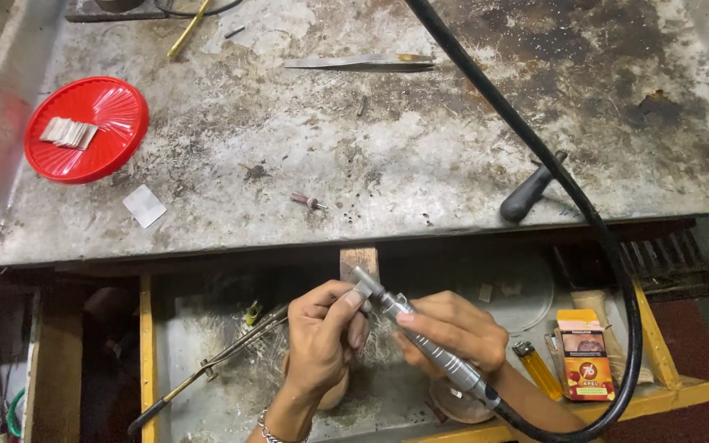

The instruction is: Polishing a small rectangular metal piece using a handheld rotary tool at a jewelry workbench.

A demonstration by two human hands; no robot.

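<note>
The right hand [453, 332] grips a ribbed metal rotary handpiece [432, 349], its black flexible shaft [535, 148] running up across the workbench [420, 148]. The left hand [326, 328] pinches a small silver plate [363, 289] between thumb and forefinger against the wooden bench peg [359, 261]; the tool tip meets the plate above the open drawer [207, 361].

— Where do the hands sit?
— At six o'clock, left hand [326, 328] just left of right hand [453, 328], over the drawer [207, 361].
— And the lid [85, 128]?
— Ten o'clock on the bench [453, 164], tweezers [360, 62] at twelve.
</note>
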